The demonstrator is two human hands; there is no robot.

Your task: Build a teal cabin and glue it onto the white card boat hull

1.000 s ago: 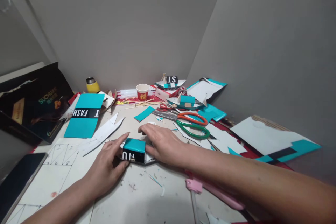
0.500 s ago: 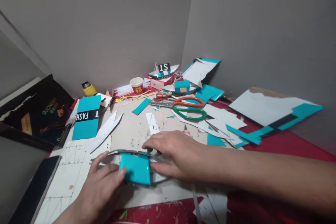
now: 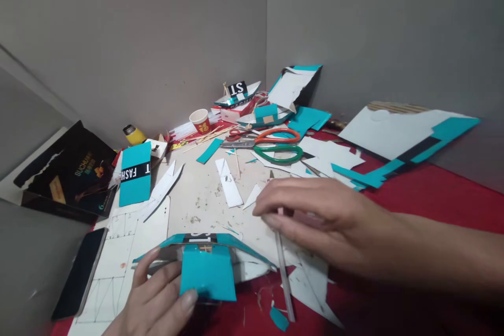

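My left hand (image 3: 159, 299) is closed on a teal cardboard model (image 3: 207, 270) at the near edge of the table. Its thumb presses the model's teal top flap and its fingers hold the left side. The model has pointed ends and a black band with white letters. My right hand (image 3: 315, 220) hovers to the right of the model, with its fingers stretched out and laid loosely over a long thin grey rod (image 3: 284, 278). The rod lies on white card scraps and shows between the fingers, and I see no grip on it.
Orange and green scissors (image 3: 275, 144) lie mid-table among white and teal card offcuts. A teal "FASH" card (image 3: 135, 173), a paper cup (image 3: 200, 119), a yellow bottle (image 3: 133, 135) and a small card boat (image 3: 236, 93) sit further back. A black box (image 3: 66, 173) and a phone (image 3: 81, 273) lie at the left.
My left hand has drawn the teal model toward me to the table's near edge. My right hand has let go of the model and moved right, over the thin rod.
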